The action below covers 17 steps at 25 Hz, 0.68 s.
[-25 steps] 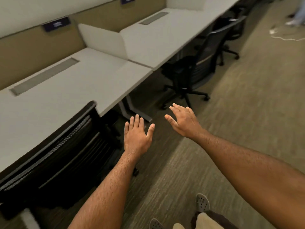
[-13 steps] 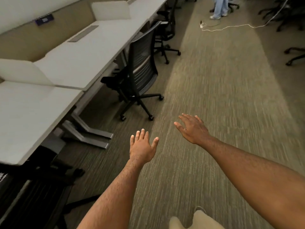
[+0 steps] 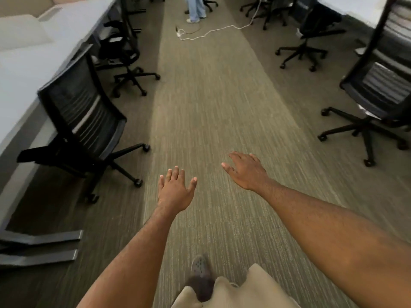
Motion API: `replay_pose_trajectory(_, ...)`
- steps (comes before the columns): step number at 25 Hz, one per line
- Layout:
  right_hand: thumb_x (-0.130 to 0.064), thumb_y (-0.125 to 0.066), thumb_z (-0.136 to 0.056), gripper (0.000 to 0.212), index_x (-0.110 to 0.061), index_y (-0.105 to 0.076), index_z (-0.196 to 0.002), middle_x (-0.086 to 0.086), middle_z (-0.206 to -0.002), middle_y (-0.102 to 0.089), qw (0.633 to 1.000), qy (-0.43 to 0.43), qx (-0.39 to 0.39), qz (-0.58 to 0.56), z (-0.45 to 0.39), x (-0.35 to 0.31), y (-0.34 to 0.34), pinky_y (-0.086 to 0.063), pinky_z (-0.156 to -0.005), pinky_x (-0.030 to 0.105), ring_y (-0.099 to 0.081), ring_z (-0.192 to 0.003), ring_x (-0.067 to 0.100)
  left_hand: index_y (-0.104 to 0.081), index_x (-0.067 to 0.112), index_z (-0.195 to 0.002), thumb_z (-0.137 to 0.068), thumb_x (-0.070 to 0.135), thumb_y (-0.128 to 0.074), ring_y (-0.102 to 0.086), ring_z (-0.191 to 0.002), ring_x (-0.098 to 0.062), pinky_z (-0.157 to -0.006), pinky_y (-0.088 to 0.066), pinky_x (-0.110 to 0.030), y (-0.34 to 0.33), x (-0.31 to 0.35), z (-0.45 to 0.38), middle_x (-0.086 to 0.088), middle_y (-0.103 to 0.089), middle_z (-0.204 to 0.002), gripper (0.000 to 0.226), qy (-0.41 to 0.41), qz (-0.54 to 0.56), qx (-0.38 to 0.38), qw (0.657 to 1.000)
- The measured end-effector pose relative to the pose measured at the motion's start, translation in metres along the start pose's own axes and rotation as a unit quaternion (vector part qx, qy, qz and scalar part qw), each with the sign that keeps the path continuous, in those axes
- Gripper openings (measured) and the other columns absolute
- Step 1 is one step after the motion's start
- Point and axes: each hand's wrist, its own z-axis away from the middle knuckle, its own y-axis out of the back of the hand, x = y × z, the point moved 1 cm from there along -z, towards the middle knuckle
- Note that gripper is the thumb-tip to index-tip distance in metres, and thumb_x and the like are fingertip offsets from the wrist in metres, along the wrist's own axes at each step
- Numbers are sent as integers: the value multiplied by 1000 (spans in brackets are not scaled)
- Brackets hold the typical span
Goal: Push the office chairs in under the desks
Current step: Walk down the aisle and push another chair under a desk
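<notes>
A black mesh office chair (image 3: 82, 114) stands at the left, its back angled toward the aisle, partly out from the white desk (image 3: 22, 70). Behind it a second black chair (image 3: 120, 54) sits at the same desk row. Across the aisle, a dark chair (image 3: 382, 90) stands at the right edge, with another chair (image 3: 309, 34) farther back. My left hand (image 3: 175, 190) is held out over the carpet, fingers spread, holding nothing, right of the nearest chair. My right hand (image 3: 246, 170) is also open and empty, palm down.
A carpeted aisle (image 3: 213, 90) runs ahead between the desk rows. A white power cable (image 3: 206, 33) lies across it far ahead, near a standing person's legs (image 3: 195, 7). Grey desk feet (image 3: 40, 247) lie on the floor at lower left. My shoe (image 3: 200, 265) shows below.
The view has swung right and moved down the aisle; the first chair at the left is out of view and the following chair is now close. Both hands stay open and raised.
</notes>
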Motion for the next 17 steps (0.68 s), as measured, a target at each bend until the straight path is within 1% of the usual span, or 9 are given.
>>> replay_pose_trajectory(4, -62, -22, -99, 73, -13, -30, -152, 7, -161, -29, 1000, -29, 10, -8, -37, 27, 12, -7, -122, 45, -24, -149, 22, -17, 12, -158, -101, 61, -20, 3, -154, -22, -123, 8, -43, 8, 24, -58, -6, -1, -168, 76, -36, -11, -6, 999)
replay_pose_trajectory(7, -61, -25, -100, 73, -12, -27, -154, 7, -162, -26, 999, -41, 16, -4, -85, 39, 23, -7, -123, 44, -21, -149, 22, -17, 12, -158, -100, 62, -20, 4, -154, -23, -123, 7, -44, 15, 29, -118, -7, -1, -168, 77, -54, -16, -8, 998)
replay_pose_trajectory(11, -62, -30, -99, 77, -15, -15, -158, 7, -166, -9, 998, -57, -9, 9, -164, 38, 45, -6, -121, 43, -12, -152, 24, -18, 12, -158, -100, 62, -19, 4, -154, -24, -123, 6, -46, 37, 21, -201, -8, -2, -168, 77, -57, -14, -6, 998)
replay_pose_trajectory(14, -62, -31, -99, 78, -17, -10, -158, 6, -167, -3, 999, -37, -10, 39, -232, 24, 57, -5, -121, 43, -9, -152, 24, -18, 12, -158, -101, 61, -18, 4, -154, -24, -123, 6, -46, 61, 4, -250, -7, -1, -168, 76, -50, -16, 11, 999)
replay_pose_trajectory(17, -62, -31, -99, 78, -17, -8, -158, 6, -167, -1, 998, 18, -16, 65, -303, -9, 63, -6, -121, 43, -10, -152, 24, -19, 12, -158, -101, 61, -19, 3, -154, -23, -124, 5, -44, 90, -29, -291, -7, -1, -168, 75, -8, 1, 40, 999)
